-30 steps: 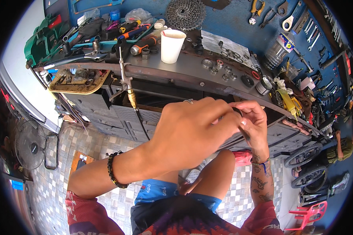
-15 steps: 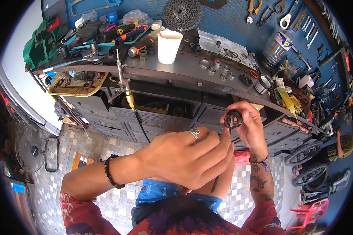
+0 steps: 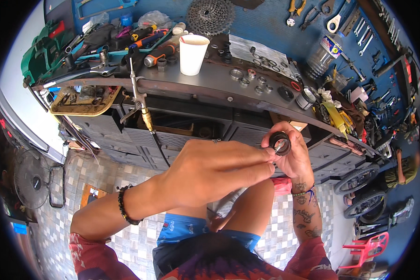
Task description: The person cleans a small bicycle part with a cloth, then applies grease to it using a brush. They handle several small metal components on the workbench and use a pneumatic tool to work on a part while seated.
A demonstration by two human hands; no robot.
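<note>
Head | ring (image 3: 286,142) in right hand (image 3: 296,157), grip curled round it | hollow axis roughly toward camera | left hand (image 3: 209,169) fingertips nearly together, hold unclear | ring just up-right of them

Marked items observed from my remote post: one bottle label and one garment print.
On the clear plastic bottle (image 3: 318,61) at the back of the table (image 3: 214,77), I record a wraparound label (image 3: 330,47) in blue, white and yellow, carrying bold lettering; its finer print is too small for me to resolve. On the right sleeve (image 3: 308,256) of the red shirt, near the lower edge of my view, I note pale, block-shaped lettering (image 3: 321,267), partly cut by folds. The can (image 3: 306,98) near the bottle shows a light label whose print I cannot make out.
</note>
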